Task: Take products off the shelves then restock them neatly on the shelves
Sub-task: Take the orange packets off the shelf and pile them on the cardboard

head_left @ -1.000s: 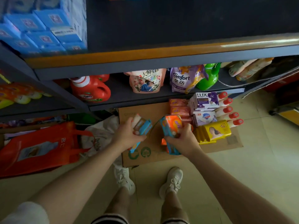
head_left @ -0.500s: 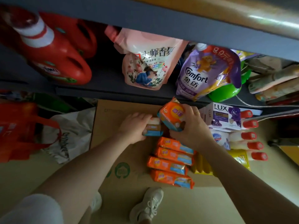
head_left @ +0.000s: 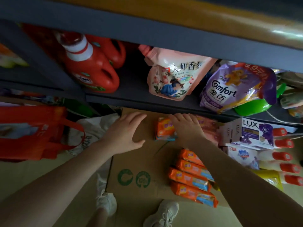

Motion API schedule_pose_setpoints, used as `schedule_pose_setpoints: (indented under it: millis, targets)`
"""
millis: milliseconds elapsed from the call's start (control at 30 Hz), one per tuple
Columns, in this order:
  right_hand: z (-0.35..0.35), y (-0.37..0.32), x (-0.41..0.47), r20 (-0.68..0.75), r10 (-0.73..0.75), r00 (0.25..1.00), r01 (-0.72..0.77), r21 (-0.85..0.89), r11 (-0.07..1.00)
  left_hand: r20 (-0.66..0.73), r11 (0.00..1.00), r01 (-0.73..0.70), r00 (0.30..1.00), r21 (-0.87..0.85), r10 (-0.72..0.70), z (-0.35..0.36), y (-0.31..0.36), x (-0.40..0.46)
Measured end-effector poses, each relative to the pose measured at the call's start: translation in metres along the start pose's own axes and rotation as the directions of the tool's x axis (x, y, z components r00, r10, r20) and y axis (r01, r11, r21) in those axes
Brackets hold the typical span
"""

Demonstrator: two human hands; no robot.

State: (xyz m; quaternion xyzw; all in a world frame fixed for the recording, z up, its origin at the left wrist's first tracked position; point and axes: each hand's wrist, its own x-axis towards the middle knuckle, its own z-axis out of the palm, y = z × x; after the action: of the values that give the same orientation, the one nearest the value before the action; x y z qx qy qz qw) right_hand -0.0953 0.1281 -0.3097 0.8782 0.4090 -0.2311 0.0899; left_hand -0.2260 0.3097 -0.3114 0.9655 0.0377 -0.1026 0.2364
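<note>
So both hands have let go now; half a second back the left hand (head_left: 126,133) was pinching a small blue-and-white bar and the right hand (head_left: 185,128) was clutching an orange soap pack, and now the left is spread flat over the cardboard sheet (head_left: 131,163) with fingers straight and nothing in it; the blue bar isn't anywhere I can spot. The right hand lies with fingers stretched forward, its edge against the orange pack (head_left: 164,130), touching but not wrapped round it as far as I can tell; my guess is that pack just got set down near the back of the cardboard, under the lip of the lower shelf (head_left: 139,97); so this looks like the unloading half of the job, restocking not started.

The pack itself: shiny orange wrapper, blue strip along one end, slightly crinkled, lying flat; four matching packs (head_left: 193,177) sit in a tidy overlapping row nearer the feet; boxed soaps (head_left: 249,133) are just right of them.
</note>
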Motion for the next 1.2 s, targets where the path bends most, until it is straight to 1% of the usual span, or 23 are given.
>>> schedule_pose_setpoints:
  millis: [67, 133, 233, 267, 333, 400, 433, 467, 500, 533, 567, 600, 667, 700, 767, 800, 867, 933, 967, 1033, 1133, 1200]
  targets:
    - [0.002, -0.001, 0.006, -0.003, 0.023, 1.000, -0.023, 0.003, 1.000, -0.049, 0.997, -0.029, 0.998, -0.068, 0.026, -0.016, 0.000, 0.000]
    - [0.004, -0.003, 0.008, -0.011, 0.000, 1.000, 0.000, 0.017, 1.000, -0.128, 0.989, -0.068, 0.990, -0.128, 0.051, -0.031, 0.003, 0.004]
    - [0.012, -0.012, 0.005, 0.014, -0.049, 0.999, 0.049, 0.004, 0.999, -0.225, 0.985, -0.126, 0.969, -0.118, 0.097, -0.055, 0.007, 0.008]
    - [0.015, -0.015, 0.002, 0.004, -0.045, 0.999, 0.045, -0.008, 0.999, -0.254, 0.983, -0.142, 0.961, -0.117, 0.109, -0.064, 0.009, 0.009]
    - [0.015, -0.020, -0.003, -0.033, 0.012, 0.999, -0.012, 0.008, 1.000, -0.299, 0.977, -0.177, 0.945, -0.121, 0.135, -0.085, 0.015, 0.009]
    - [0.000, -0.023, -0.012, -0.067, 0.046, 0.997, -0.039, 0.101, 0.994, -0.331, 0.971, -0.220, 0.927, -0.098, 0.176, -0.108, 0.023, 0.007]
    - [-0.013, -0.023, -0.020, -0.103, 0.027, 0.994, -0.009, 0.176, 0.984, -0.347, 0.968, -0.239, 0.917, -0.082, 0.197, -0.120, 0.027, 0.005]
    - [-0.030, -0.023, -0.029, -0.185, -0.010, 0.983, 0.059, 0.263, 0.963, -0.368, 0.965, -0.254, 0.905, -0.064, 0.214, -0.133, 0.032, 0.004]
    - [-0.051, -0.024, -0.041, -0.305, -0.041, 0.951, 0.151, 0.348, 0.925, -0.400, 0.962, -0.270, 0.886, -0.034, 0.235, -0.145, 0.037, 0.002]
    - [-0.074, -0.025, -0.055, -0.429, -0.051, 0.902, 0.243, 0.405, 0.882, -0.440, 0.958, -0.287, 0.858, 0.016, 0.265, -0.158, 0.042, 0.001]
    - [-0.098, -0.026, -0.068, -0.544, -0.053, 0.838, 0.322, 0.414, 0.851, -0.480, 0.951, -0.296, 0.825, 0.085, 0.300, -0.170, 0.047, 0.001]
    - [-0.121, -0.026, -0.079, -0.628, -0.052, 0.777, 0.378, 0.398, 0.836, -0.511, 0.943, -0.292, 0.793, 0.158, 0.331, -0.182, 0.051, 0.002]
    - [-0.168, -0.028, -0.090, -0.732, -0.033, 0.680, 0.445, 0.377, 0.813, -0.537, 0.922, -0.274, 0.752, 0.273, 0.382, -0.203, 0.056, 0.008]
    - [-0.188, -0.029, -0.088, -0.776, -0.017, 0.630, 0.470, 0.363, 0.805, -0.532, 0.911, -0.274, 0.745, 0.308, 0.404, -0.212, 0.057, 0.012]
    - [-0.222, -0.027, -0.074, -0.844, 0.019, 0.537, 0.499, 0.336, 0.799, -0.481, 0.887, -0.295, 0.756, 0.356, 0.444, -0.227, 0.059, 0.024]
    - [-0.236, -0.025, -0.062, -0.857, 0.029, 0.514, 0.501, 0.327, 0.801, -0.448, 0.877, -0.288, 0.773, 0.384, 0.450, -0.233, 0.058, 0.030]
    - [-0.256, -0.020, -0.032, -0.853, 0.037, 0.521, 0.463, 0.318, 0.827, -0.392, 0.859, -0.236, 0.812, 0.455, 0.431, -0.243, 0.052, 0.044]
    - [-0.271, -0.012, -0.001, -0.821, 0.066, 0.567, 0.384, 0.334, 0.861, -0.382, 0.847, -0.196, 0.827, 0.494, 0.413, -0.251, 0.043, 0.055]
    - [-0.278, -0.007, 0.013, -0.796, 0.097, 0.598, 0.325, 0.351, 0.878, -0.394, 0.842, -0.199, 0.814, 0.501, 0.427, -0.252, 0.038, 0.060]
    - [-0.290, 0.006, 0.041, -0.742, 0.167, 0.649, 0.195, 0.375, 0.907, -0.425, 0.817, -0.218, 0.766, 0.534, 0.482, -0.251, 0.031, 0.067]
    - [-0.305, 0.029, 0.075, -0.722, 0.202, 0.661, 0.040, 0.303, 0.952, -0.461, 0.780, -0.204, 0.708, 0.592, 0.535, -0.242, 0.025, 0.073]
    - [-0.314, 0.042, 0.089, -0.718, 0.198, 0.668, -0.027, 0.243, 0.970, -0.477, 0.763, -0.210, 0.671, 0.612, 0.568, -0.238, 0.021, 0.075]
